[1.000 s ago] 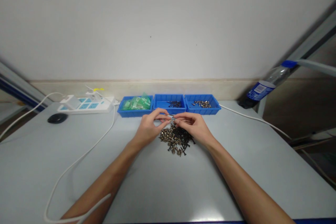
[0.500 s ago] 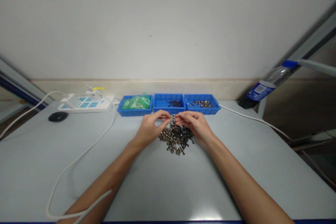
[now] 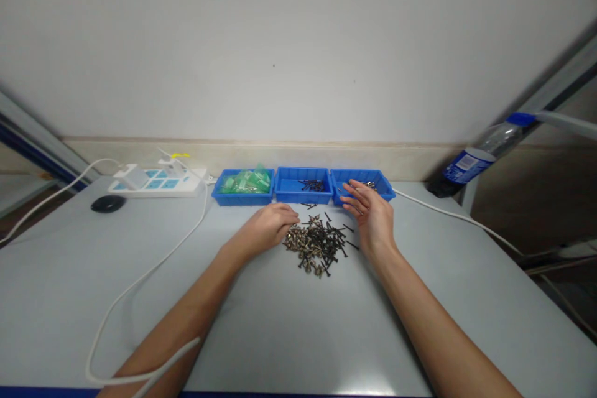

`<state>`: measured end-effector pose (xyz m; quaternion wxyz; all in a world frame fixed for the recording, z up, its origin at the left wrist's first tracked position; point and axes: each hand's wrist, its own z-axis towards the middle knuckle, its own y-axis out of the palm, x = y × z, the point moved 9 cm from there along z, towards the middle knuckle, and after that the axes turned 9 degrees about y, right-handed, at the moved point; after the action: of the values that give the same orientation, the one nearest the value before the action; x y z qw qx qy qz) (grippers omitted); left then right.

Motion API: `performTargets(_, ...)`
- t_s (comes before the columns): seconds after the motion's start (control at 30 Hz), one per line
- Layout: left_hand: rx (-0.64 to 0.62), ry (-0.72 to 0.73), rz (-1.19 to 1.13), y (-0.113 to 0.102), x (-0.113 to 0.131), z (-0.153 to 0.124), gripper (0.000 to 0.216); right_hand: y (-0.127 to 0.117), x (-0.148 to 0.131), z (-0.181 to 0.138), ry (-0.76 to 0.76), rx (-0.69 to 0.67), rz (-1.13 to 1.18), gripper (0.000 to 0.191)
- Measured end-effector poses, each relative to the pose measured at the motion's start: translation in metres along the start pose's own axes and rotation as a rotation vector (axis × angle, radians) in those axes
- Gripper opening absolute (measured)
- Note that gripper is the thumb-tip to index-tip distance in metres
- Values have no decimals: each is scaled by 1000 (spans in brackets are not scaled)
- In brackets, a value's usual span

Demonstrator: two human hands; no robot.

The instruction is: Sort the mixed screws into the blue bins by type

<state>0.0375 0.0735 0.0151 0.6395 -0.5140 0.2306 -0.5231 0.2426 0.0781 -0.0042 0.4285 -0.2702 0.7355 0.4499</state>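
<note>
A heap of dark and brass-coloured screws (image 3: 318, 242) lies on the grey table (image 3: 289, 323) between my hands. My left hand (image 3: 268, 228) rests at the heap's left edge, fingers curled and pinched at the nearest screws; what they hold is too small to see. My right hand (image 3: 372, 214) is raised to the right of the heap, fingers spread, over the front rim of the right blue tray (image 3: 382, 183). That tray has silver screws in it, the middle blue tray (image 3: 291, 185) has a few black screws, and the left blue tray (image 3: 242, 186) holds green plastic pieces.
A white power strip (image 3: 156, 180) with cables lies at the back left, next to a black round object (image 3: 107, 203). A white cable (image 3: 144, 273) loops across the table's left. A plastic bottle (image 3: 476, 158) leans at the back right by a metal frame.
My hands have parted: the right one moved right and back to the right tray and spread its fingers; the left one dropped to the heap's edge.
</note>
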Motion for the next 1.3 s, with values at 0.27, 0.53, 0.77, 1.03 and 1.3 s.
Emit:
performTargets(0.27, 29, -41, -79, -10, 2, -1, 23, 9, 3, -5, -8, -73, -61, 25)
performTargets(0.53, 54, -55, -67, -7, -7, -3, 21, 13, 6, -5, -17, -119, -109, 23)
performTargets(0.77, 462, -258, -345, -27, -12, -5, 10, 22, 9, -8, -34, -203, -211, 18)
performTargets(1.03, 643, -500, -958, -2, -32, -12, 31, 52, 17, -28, -97, -460, -495, 22)
performTargets(1.3, 635, -503, -955, -2, -22, -8, 32, 59, 30, -36, 39, -586, -436, 25)
